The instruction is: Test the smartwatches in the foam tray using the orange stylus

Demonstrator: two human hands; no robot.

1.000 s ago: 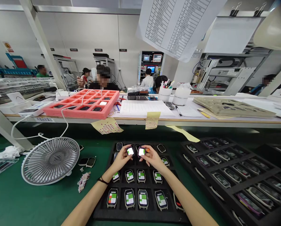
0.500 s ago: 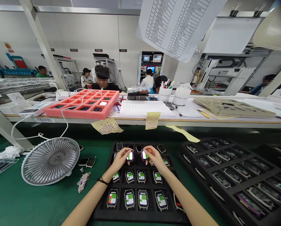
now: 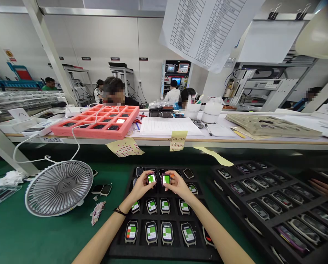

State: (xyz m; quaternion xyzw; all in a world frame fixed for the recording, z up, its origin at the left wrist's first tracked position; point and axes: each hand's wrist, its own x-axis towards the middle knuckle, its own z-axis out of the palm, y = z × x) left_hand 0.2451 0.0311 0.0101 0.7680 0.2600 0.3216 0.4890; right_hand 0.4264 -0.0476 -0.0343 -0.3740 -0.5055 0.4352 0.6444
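My left hand (image 3: 141, 187) holds a small smartwatch body (image 3: 151, 178) with a lit green and white screen facing me. My right hand (image 3: 177, 186) holds a second watch body (image 3: 166, 179), its screen also lit green. Both hands hover side by side over the far half of a black foam tray (image 3: 117, 246). The tray's pockets hold several more watch bodies (image 3: 151, 231) with lit green or red screens; those in the far row (image 3: 188, 173) are dark.
A grey desk fan (image 3: 58, 187) lies on the green mat at left, with two loose dark watch bodies (image 3: 102, 189) beside it. A second black tray (image 3: 265, 205) of watches sits at right; another person's fingers (image 3: 325, 189) reach in there. A pink tray (image 3: 98, 121) rests on the shelf behind.
Both watches dipped and tilted sideways half a second ago, then came back up facing me; their screens went from mostly white to green. Another person's fingers came further in at the right edge.
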